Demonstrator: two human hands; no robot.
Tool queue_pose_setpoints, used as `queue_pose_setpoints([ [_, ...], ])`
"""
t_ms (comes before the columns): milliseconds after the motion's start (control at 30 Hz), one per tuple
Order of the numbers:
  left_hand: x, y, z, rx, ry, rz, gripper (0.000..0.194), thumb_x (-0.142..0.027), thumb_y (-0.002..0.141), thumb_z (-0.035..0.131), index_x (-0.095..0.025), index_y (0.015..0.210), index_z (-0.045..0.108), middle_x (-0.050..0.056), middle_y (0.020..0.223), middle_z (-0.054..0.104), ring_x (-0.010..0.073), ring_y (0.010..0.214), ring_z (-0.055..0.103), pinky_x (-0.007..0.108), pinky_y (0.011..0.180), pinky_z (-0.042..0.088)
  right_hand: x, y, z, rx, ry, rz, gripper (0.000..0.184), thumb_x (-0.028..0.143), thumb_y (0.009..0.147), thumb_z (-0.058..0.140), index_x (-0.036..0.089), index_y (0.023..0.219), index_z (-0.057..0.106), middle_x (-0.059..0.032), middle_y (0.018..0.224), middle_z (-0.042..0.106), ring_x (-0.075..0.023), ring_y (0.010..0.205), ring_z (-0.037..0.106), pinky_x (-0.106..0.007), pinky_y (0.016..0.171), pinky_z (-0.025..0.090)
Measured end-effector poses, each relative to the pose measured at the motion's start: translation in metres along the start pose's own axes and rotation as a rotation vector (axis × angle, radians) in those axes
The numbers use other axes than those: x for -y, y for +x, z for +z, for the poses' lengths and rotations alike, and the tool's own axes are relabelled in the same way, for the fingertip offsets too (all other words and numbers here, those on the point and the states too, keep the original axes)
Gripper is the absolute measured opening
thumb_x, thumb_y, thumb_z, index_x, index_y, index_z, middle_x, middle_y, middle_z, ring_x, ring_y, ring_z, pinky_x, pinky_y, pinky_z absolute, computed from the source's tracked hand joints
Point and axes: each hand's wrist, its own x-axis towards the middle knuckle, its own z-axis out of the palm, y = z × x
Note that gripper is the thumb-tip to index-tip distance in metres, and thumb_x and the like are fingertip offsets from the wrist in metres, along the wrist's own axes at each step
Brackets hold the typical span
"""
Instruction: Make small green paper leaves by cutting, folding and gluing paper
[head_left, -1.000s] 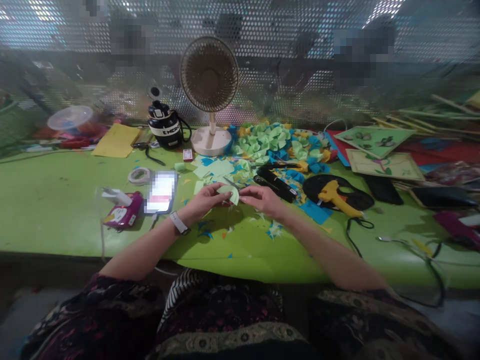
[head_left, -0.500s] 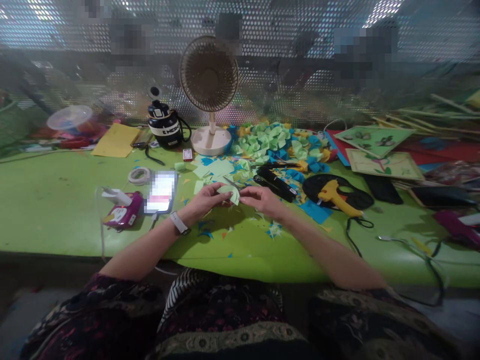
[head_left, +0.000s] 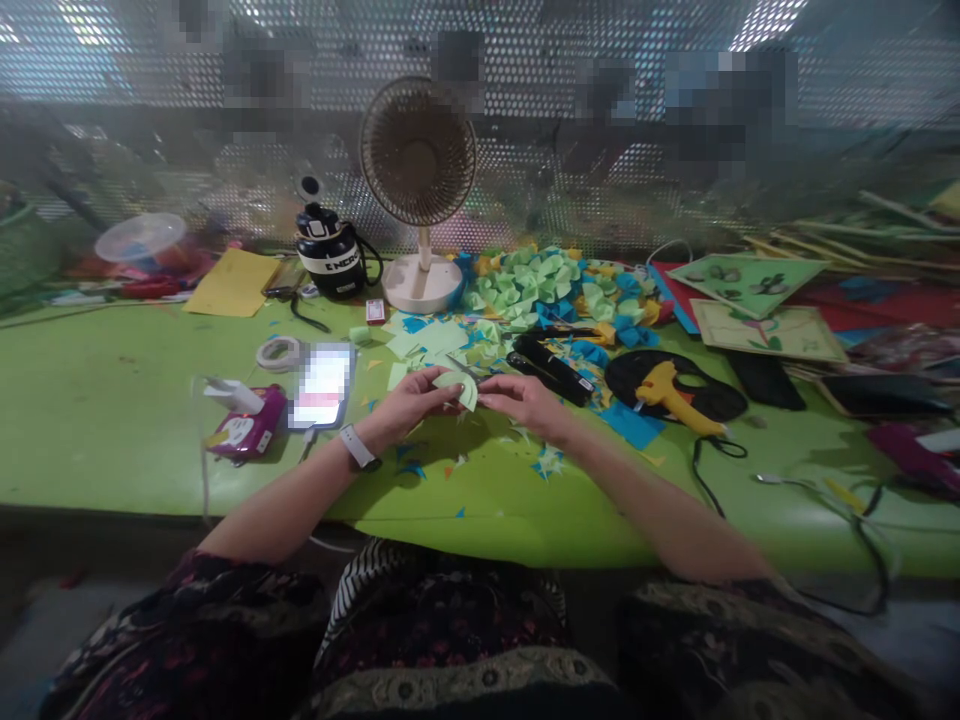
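Observation:
Between my hands is a small folded piece of light green paper (head_left: 466, 388), with curved edges and a pointed lower tip. My left hand (head_left: 421, 402) pinches its left side between thumb and fingers. At the right side, the closed fingertips of my right hand (head_left: 521, 400) meet the paper's edge. Just behind it lie the thin grey blades of what look like scissors (head_left: 456, 364), partly hidden. Several paper scraps (head_left: 550, 461) in green and blue are scattered around and below my hands. A black stapler (head_left: 553, 368) lies beyond my right hand.
Folded paper pieces (head_left: 536, 280) are heaped behind my hands, beside a fan (head_left: 421, 285) and a black bottle (head_left: 336, 258). On the left are a lit phone (head_left: 322, 385), a tape roll (head_left: 278, 352) and a purple device (head_left: 251, 425). A yellow glue gun (head_left: 667, 395) lies right.
Almost nothing differs. The green paper is tilted very slightly between my fingers; both hands keep their place and grip.

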Motion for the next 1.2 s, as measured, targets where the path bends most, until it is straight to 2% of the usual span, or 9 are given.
queue_pose_setpoints([
  [333,0.007,0.002,-0.003,0.004,-0.015,-0.025,0.041,-0.035,0.064,0.088,-0.013,0.092,0.068,0.002,0.086,0.072,0.0086,0.065,0.066,0.023,0.070,0.056,-0.001,0.001,0.003,0.023,-0.018,-0.009,0.033,0.044,0.078,0.068,0.016,0.095,0.072,-0.0052,0.091,0.071,-0.0187,0.082,0.062,-0.036,0.082,0.048],
  [500,0.003,0.000,0.001,-0.015,-0.084,-0.054,0.039,-0.030,0.063,0.089,-0.014,0.090,0.066,0.000,0.083,0.071,0.0083,0.065,0.065,0.024,0.071,0.056,-0.001,0.001,0.005,0.049,0.020,-0.008,0.039,0.051,0.079,0.068,0.016,0.093,0.073,-0.0049,0.087,0.069,-0.0180,0.079,0.061,-0.034,0.076,0.049],
  [667,0.003,-0.002,0.001,-0.007,-0.162,-0.049,0.035,-0.028,0.066,0.087,-0.015,0.091,0.067,0.000,0.083,0.070,0.0083,0.066,0.065,0.023,0.070,0.056,-0.006,0.002,0.008,0.086,0.132,0.000,0.048,0.061,0.079,0.066,0.016,0.097,0.073,-0.0066,0.091,0.071,-0.0177,0.081,0.062,-0.033,0.077,0.049],
  [800,0.004,-0.001,0.001,-0.004,-0.181,-0.061,0.033,-0.027,0.067,0.086,-0.015,0.091,0.068,0.000,0.086,0.070,0.0074,0.067,0.064,0.022,0.070,0.055,-0.008,0.002,0.010,0.111,0.138,-0.005,0.053,0.065,0.077,0.066,0.016,0.095,0.072,-0.0069,0.089,0.071,-0.0188,0.083,0.062,-0.034,0.079,0.048],
  [900,0.004,-0.001,0.001,-0.004,-0.154,-0.045,0.033,-0.028,0.068,0.086,-0.015,0.092,0.067,0.000,0.086,0.070,0.0077,0.068,0.065,0.023,0.071,0.055,-0.005,0.000,0.010,0.110,0.139,0.002,0.049,0.062,0.080,0.064,0.016,0.096,0.072,-0.0072,0.091,0.071,-0.0192,0.085,0.062,-0.034,0.080,0.048],
  [1033,0.006,0.000,0.000,-0.020,-0.020,0.025,0.037,-0.035,0.068,0.086,-0.014,0.092,0.067,0.001,0.082,0.071,0.0084,0.065,0.064,0.022,0.068,0.054,0.000,-0.001,0.008,0.061,0.082,0.013,0.036,0.049,0.083,0.064,0.017,0.095,0.072,-0.0061,0.092,0.071,-0.0191,0.085,0.063,-0.035,0.082,0.049],
  [1200,0.008,-0.001,-0.001,-0.031,0.190,0.106,0.046,-0.036,0.075,0.081,-0.015,0.112,0.064,0.000,0.068,0.069,0.0090,0.060,0.063,0.021,0.063,0.051,-0.004,0.001,0.007,0.013,-0.011,-0.008,0.027,0.036,0.080,0.064,0.015,0.097,0.069,-0.0060,0.091,0.071,-0.0197,0.083,0.063,-0.037,0.081,0.050],
])
